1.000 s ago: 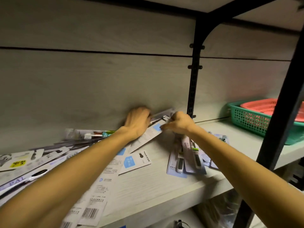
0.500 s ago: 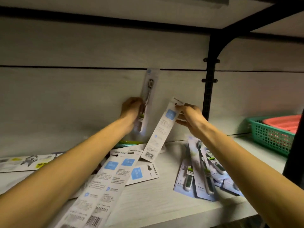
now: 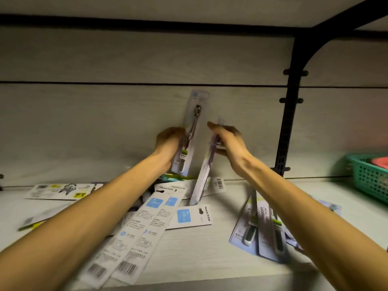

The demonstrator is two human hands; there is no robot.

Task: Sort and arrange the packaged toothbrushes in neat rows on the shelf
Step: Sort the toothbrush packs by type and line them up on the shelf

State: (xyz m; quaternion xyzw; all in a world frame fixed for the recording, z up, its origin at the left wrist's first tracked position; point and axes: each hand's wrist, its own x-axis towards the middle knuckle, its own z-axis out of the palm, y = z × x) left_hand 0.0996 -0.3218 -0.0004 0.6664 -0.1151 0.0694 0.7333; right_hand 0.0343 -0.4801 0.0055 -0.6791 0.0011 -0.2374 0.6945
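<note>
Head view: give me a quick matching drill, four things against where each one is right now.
Things:
1. upright pack
2. blurred pack
3. green basket
4. cartoon pack

Places:
A. far right of the shelf
B. flat at the far left, by the back wall
C. gripped by the left hand
D. gripped by the right hand, slanting down toward the shelf

Pairs: 1-C, 2-D, 3-A, 4-B
</note>
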